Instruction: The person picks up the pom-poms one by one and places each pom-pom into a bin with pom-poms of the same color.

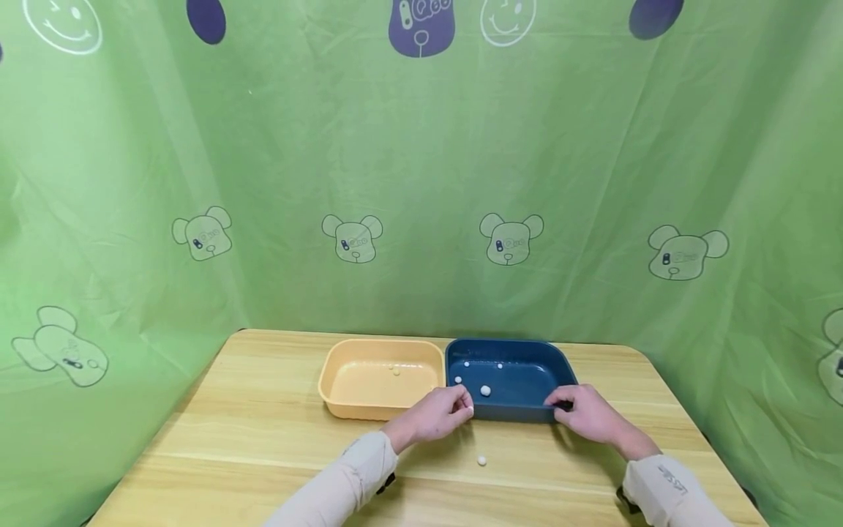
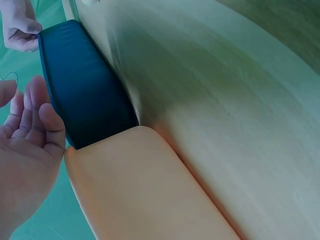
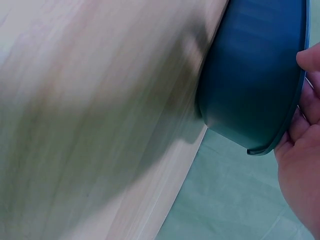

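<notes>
A dark blue tray [image 1: 520, 413] stands against an orange tray [image 1: 358, 411] on the wooden table. My right hand [image 1: 589, 415] grips the blue tray's near right corner, its thumb [image 3: 309, 59] over the outer side and the other fingers behind the rim. Where the two trays meet, my left hand [image 1: 431, 416] is at the blue tray's near left corner. Its fingers [image 2: 35, 107] are bent beside the rim; whether they pinch anything is hidden. Several small white balls [image 1: 485, 391] lie in the blue tray. Another white ball [image 1: 482, 460] is on the table in front.
Tiny pale balls [image 1: 396, 372] lie inside the orange tray. A green cloth [image 1: 428, 293] with printed bear heads hangs behind and along both sides of the table [image 1: 250, 432]. The trays stand near the table's far edge.
</notes>
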Demonstrator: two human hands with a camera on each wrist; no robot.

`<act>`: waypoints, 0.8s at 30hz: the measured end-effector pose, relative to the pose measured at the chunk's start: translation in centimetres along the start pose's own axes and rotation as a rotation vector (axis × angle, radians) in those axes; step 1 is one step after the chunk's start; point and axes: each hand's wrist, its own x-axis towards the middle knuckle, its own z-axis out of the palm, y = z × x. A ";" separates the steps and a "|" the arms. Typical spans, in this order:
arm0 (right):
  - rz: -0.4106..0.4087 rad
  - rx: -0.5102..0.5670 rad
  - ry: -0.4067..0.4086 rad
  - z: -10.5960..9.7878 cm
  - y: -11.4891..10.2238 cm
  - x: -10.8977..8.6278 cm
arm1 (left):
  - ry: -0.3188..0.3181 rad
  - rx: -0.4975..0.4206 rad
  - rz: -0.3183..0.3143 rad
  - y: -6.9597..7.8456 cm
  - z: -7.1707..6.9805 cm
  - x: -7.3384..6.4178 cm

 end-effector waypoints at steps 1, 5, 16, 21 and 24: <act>-0.004 -0.001 0.002 0.0 0.0 0.0 | 0.002 0.002 0.002 0.0 0.0 0.0; -0.008 0.006 0.004 0.0 0.1 0.0 | 0.000 0.004 0.007 0.0 -0.1 0.1; -0.004 0.044 0.005 -0.1 -0.2 -0.3 | 0.040 -0.007 0.016 0.2 -0.4 0.5; 0.005 0.035 0.011 -0.1 -0.2 -0.3 | 0.081 0.005 -0.017 0.5 -1.0 1.0; 0.001 0.029 0.017 -0.1 -0.2 -0.3 | 0.124 0.017 -0.036 0.5 -1.4 1.3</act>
